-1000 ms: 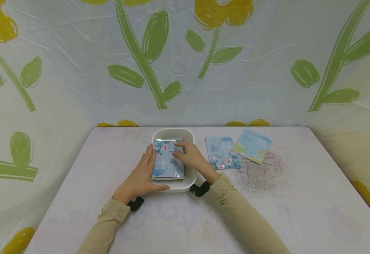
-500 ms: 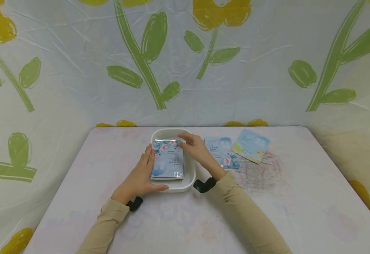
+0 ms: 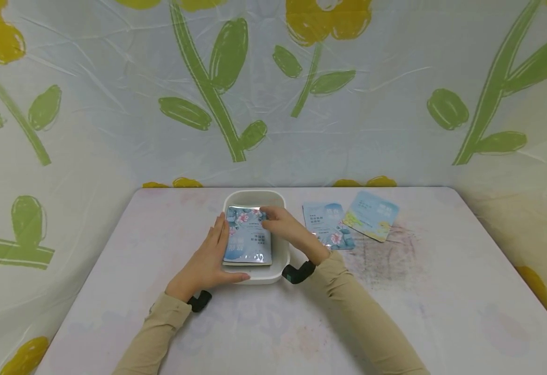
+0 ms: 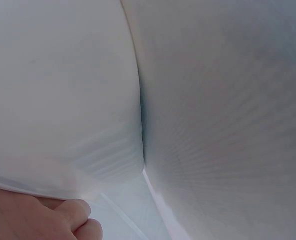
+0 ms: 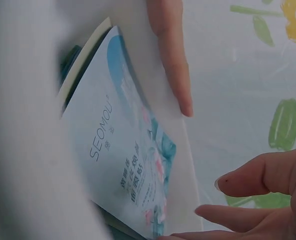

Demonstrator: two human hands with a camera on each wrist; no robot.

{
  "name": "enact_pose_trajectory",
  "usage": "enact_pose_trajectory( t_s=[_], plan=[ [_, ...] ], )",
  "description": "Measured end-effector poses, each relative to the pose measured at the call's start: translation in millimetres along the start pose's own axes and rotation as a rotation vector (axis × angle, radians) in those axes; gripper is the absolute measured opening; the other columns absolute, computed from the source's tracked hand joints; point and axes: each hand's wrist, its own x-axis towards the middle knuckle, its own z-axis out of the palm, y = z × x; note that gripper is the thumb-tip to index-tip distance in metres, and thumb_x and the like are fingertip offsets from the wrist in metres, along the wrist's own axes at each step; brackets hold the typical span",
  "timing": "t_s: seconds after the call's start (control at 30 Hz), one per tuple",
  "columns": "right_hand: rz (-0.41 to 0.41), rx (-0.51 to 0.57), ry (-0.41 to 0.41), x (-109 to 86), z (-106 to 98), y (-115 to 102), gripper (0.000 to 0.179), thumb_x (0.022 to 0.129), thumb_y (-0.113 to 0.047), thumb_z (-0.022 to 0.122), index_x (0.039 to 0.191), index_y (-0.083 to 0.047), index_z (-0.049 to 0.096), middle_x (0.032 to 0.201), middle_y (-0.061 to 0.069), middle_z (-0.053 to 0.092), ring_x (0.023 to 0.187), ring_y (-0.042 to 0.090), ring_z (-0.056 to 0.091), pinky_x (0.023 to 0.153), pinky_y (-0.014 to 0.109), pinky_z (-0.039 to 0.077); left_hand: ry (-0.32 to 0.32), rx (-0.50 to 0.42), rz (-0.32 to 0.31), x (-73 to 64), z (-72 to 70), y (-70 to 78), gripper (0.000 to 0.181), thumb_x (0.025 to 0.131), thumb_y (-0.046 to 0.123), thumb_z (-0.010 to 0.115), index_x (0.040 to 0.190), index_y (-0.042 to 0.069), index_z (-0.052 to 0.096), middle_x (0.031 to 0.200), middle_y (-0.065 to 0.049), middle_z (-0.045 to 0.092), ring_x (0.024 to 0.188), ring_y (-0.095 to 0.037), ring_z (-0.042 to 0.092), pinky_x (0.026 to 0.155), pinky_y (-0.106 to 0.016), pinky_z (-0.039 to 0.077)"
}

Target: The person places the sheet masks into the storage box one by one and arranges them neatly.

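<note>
A white tub (image 3: pixel 255 195) stands upright on the table and holds a pile of flat face mask packets. The top face mask packet (image 3: pixel 245 237) is blue with pink flowers; the right wrist view shows its printed front (image 5: pixel 123 130). My left hand (image 3: pixel 205 255) lies along the tub's left rim, fingers straight and thumb spread to the front rim. In the left wrist view, its fingertips (image 4: pixel 75 210) meet the tub's edge. My right hand (image 3: pixel 285 226) reaches over the right rim, its fingers at the packet's far right corner. In the right wrist view, thumb and index finger stand apart.
Right of the tub, a blue flowered face mask packet (image 3: pixel 322 219) lies on the table. Beside it, a packet with yellow flowers (image 3: pixel 372 216) lies slantwise, overlapping its edge. A flower-printed cloth wall (image 3: pixel 348 140) rises behind the table.
My right hand lifted off the top packet and drew back to the right, then returned to its far right corner. My left hand and the tub have stayed in place.
</note>
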Motion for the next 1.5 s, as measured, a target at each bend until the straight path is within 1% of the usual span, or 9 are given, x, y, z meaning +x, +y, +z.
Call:
enact_pose_trajectory(
  t_s=[0.37,0.47,0.6,0.73,0.97,1.07,1.2,1.37,1.5],
  plan=[
    [-0.013,-0.011,0.033,-4.4,-9.8,-0.1,0.052,0.097,-0.009,0.050,0.147,0.005,0.041,0.151,0.023,0.041,0.141,0.040,0.034,0.114,0.054,0.031,-0.005,-0.004,-0.014,0.2,0.1,0.8,0.141,0.068,0.086,0.063,0.158,0.001,-0.006,0.164,-0.009,-0.019,0.151,-0.025,-0.008,0.122,-0.048,0.012],
    [-0.009,0.023,0.060,-8.3,-17.8,-1.2,0.052,0.099,-0.012,0.052,0.148,0.001,0.042,0.152,0.020,0.041,0.141,0.037,0.036,0.114,0.052,0.034,0.000,-0.010,-0.014,-0.4,-0.4,1.4,0.140,0.068,0.085,0.063,0.158,0.000,-0.004,0.164,-0.010,-0.018,0.151,-0.028,-0.006,0.121,-0.049,0.013],
    [-0.052,0.076,0.108,-13.5,-31.2,2.3,0.048,0.101,-0.012,0.052,0.147,0.001,0.044,0.150,0.020,0.044,0.138,0.036,0.041,0.113,0.050,0.037,-0.008,-0.014,-0.026,-1.0,-1.7,2.6,0.139,0.069,0.083,0.065,0.158,0.000,-0.003,0.165,-0.009,-0.018,0.151,-0.028,-0.006,0.121,-0.049,0.014],
    [-0.114,0.127,0.158,-17.5,-45.4,11.7,0.044,0.103,-0.011,0.051,0.144,0.004,0.046,0.145,0.024,0.048,0.135,0.036,0.045,0.112,0.050,0.038,-0.018,-0.007,-0.039,-1.0,-2.0,2.8,0.140,0.068,0.085,0.063,0.158,0.002,-0.004,0.164,-0.007,-0.019,0.151,-0.027,-0.007,0.121,-0.048,0.014],
    [-0.155,0.221,0.246,-28.5,-71.5,30.2,0.043,0.102,-0.013,0.051,0.142,0.003,0.047,0.143,0.023,0.049,0.132,0.035,0.049,0.110,0.051,0.039,-0.016,0.010,-0.031,-1.1,-0.7,2.0,0.141,0.067,0.088,0.060,0.158,0.002,-0.005,0.164,-0.007,-0.020,0.151,-0.024,-0.009,0.122,-0.046,0.012],
    [-0.171,0.267,0.316,-34.2,-82.3,37.5,0.042,0.102,-0.010,0.050,0.140,0.007,0.046,0.141,0.025,0.050,0.130,0.037,0.050,0.110,0.048,0.041,-0.009,0.004,-0.022,-1.0,-0.6,1.8,0.141,0.067,0.087,0.061,0.158,0.001,-0.005,0.164,-0.008,-0.019,0.151,-0.023,-0.010,0.122,-0.046,0.011],
    [-0.152,0.322,0.461,-40.4,-96.5,49.0,0.036,0.104,-0.009,0.050,0.135,0.008,0.050,0.136,0.025,0.052,0.124,0.033,0.055,0.108,0.041,0.044,-0.007,0.011,-0.016,-0.6,-1.1,1.9,0.141,0.068,0.087,0.062,0.158,0.001,-0.004,0.164,-0.008,-0.018,0.151,-0.022,-0.010,0.123,-0.045,0.010],
    [-0.083,0.464,0.690,-49.0,-111.2,60.4,0.027,0.102,-0.009,0.053,0.127,0.001,0.058,0.125,0.016,0.060,0.114,0.025,0.060,0.106,0.039,0.046,-0.009,0.017,-0.014,0.0,-0.8,1.1,0.140,0.068,0.086,0.062,0.158,0.001,-0.004,0.165,-0.008,-0.018,0.151,-0.022,-0.009,0.122,-0.046,0.011],
    [-0.070,0.552,0.823,-52.5,-122.0,67.7,0.026,0.101,-0.008,0.055,0.124,0.004,0.060,0.117,0.010,0.063,0.107,0.020,0.062,0.105,0.040,0.047,-0.013,0.017,-0.020,-0.6,-0.5,0.6,0.140,0.068,0.085,0.063,0.158,0.001,-0.005,0.164,-0.007,-0.019,0.151,-0.021,-0.010,0.123,-0.045,0.010]
  ],
)
